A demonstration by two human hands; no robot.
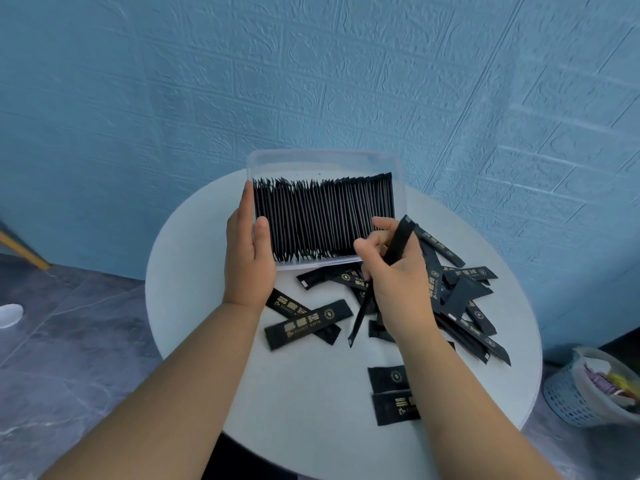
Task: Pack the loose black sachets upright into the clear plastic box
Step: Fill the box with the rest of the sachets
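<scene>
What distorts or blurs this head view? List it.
Head view: wide-angle lens bows the blue brick-pattern wall and round white table; lighting soft, shadows faint; clear plastic box rim is hazy; gold print on loose black sachets is slightly soft; both forearms stretch toward the frame's bottom.

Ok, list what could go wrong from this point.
1. The clear plastic box looks nearly full; forcing the sachet held by the right hand in could bend it or tip packed ones.
2. The right forearm crosses the loose sachets and might sweep some off the round table.

Black gold-printed sachets (309, 323), white table (311, 393), blue brick-patterned wall (311, 81).
</scene>
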